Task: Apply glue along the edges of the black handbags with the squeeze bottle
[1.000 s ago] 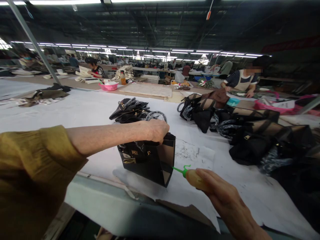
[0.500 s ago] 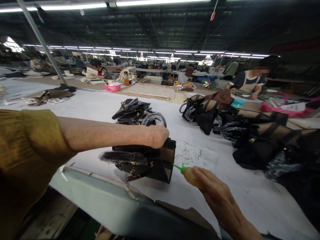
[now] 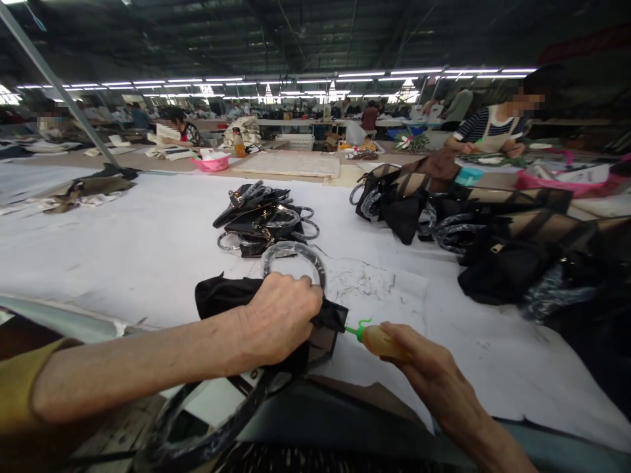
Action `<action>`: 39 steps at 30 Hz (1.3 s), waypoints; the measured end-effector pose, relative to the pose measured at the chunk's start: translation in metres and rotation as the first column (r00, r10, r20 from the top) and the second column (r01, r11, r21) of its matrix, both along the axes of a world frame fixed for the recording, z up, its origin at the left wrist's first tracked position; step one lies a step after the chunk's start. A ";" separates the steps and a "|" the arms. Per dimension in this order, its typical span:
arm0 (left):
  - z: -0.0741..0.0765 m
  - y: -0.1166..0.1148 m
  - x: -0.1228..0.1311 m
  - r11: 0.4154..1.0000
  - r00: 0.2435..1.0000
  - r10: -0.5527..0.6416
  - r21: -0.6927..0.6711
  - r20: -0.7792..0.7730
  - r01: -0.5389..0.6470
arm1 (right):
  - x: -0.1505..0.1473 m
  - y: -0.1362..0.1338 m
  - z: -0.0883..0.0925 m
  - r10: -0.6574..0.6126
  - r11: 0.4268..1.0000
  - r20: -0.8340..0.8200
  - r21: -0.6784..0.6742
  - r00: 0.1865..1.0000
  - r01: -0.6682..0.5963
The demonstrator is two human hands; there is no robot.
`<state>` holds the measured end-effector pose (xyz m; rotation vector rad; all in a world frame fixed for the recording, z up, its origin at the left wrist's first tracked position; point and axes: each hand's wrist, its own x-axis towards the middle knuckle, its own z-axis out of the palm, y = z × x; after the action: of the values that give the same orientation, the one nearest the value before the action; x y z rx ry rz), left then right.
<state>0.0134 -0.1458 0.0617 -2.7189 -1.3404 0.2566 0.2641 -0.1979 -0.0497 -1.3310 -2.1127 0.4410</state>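
Observation:
My left hand [image 3: 283, 315] is closed on the upper edge of a black and tan handbag [image 3: 323, 345] at the table's front edge. One plastic-wrapped handle [image 3: 296, 248] rises behind the hand, and another hangs below, over the edge. My right hand [image 3: 428, 361] grips a small squeeze bottle [image 3: 387, 343] of amber liquid with a green nozzle. Its tip points left and is close to the bag's right end; whether it touches I cannot tell. A pile of black handbags [image 3: 266, 220] with wrapped handles lies behind the held bag.
More black and tan handbags [image 3: 493, 243] crowd the right side of the white-covered table [image 3: 123, 249]. Dark marks dot the surface near the nozzle. Farther back are a pink basket [image 3: 211, 164], a bottle of orange liquid [image 3: 238, 143], a pale board [image 3: 288, 164] and a co-worker [image 3: 493, 125].
My left hand has drawn the handbag toward me and tilted it, so one handle now hangs past the table edge. The right hand keeps the squeeze bottle near the bag's end.

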 end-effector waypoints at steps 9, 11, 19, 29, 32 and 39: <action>-0.016 -0.026 -0.015 0.997 0.998 0.025 0.071 0.056 -0.029 | -0.004 -0.006 0.005 -0.064 0.993 -0.039 -0.105 0.997 0.059; -0.014 -0.028 -0.018 0.992 0.998 0.002 0.126 0.060 -0.010 | -0.005 -0.005 0.010 -0.073 0.991 -0.039 -0.118 0.997 0.068; 0.004 -0.009 -0.024 0.934 0.998 -0.065 0.353 0.019 0.054 | -0.008 0.011 0.014 -0.116 0.992 -0.052 -0.051 0.992 0.113; -0.038 -0.008 -0.033 0.933 0.990 -0.053 0.360 0.132 0.001 | -0.011 0.027 -0.001 -0.168 0.985 -0.065 0.036 0.984 0.170; -0.043 -0.011 -0.034 0.919 0.979 -0.003 0.386 0.203 -0.077 | -0.012 0.031 -0.003 -0.150 0.988 -0.066 0.037 0.986 0.153; -0.049 -0.019 -0.034 0.931 0.963 0.106 0.316 0.246 -0.184 | -0.014 0.036 -0.006 -0.127 0.992 -0.089 0.002 0.988 0.128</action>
<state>-0.0205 -0.1646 0.0128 -2.4195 -1.4863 -0.2599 0.2497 -0.1619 -0.0555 -1.4070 -1.9426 0.4300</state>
